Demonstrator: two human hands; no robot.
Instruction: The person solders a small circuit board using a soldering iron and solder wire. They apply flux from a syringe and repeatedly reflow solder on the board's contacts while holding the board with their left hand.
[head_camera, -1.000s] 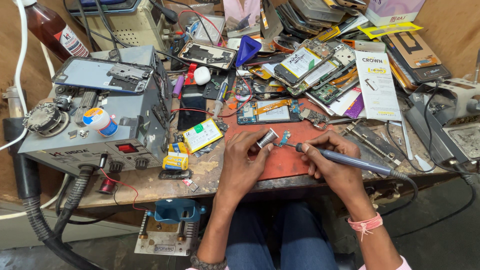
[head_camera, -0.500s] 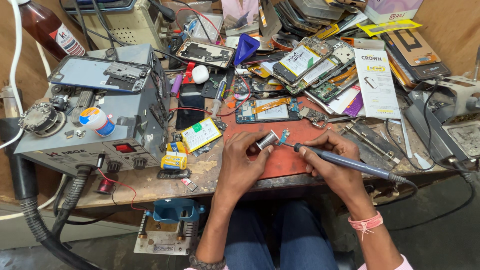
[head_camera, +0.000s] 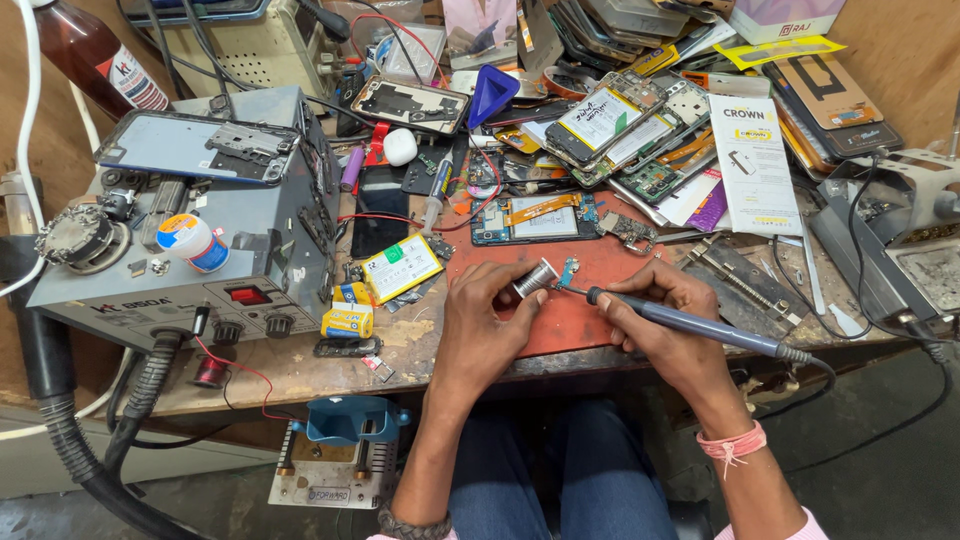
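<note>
The left fingers (head_camera: 505, 292) are closed around a small solder spool (head_camera: 535, 277), pinching it at its sides so that one round end faces up. The right fingers (head_camera: 640, 300) grip a blue soldering iron (head_camera: 690, 325) like a pen, close to the front of its handle. Its thin tip points left and meets the spool or the wire coming from it; I cannot tell which exactly. A tiny blue part (head_camera: 569, 270) lies just beside the tip, on the red mat (head_camera: 560, 320).

The spool looks light and stiff, with smooth metal, so it can slip; I think the grip at the sides is the safe one. The wire on it is probably soft and bends easily. The iron is light but its tip is hot, so only the handle is good to hold, and the cable (head_camera: 880, 400) at the back may pull on it.

The left hand (head_camera: 485, 325) and right hand (head_camera: 665, 335) rest at the near edge of the table (head_camera: 300, 375). Around them lie an open phone (head_camera: 530, 218), a yellow-edged battery (head_camera: 400, 265) and a grey station (head_camera: 200, 260).
</note>
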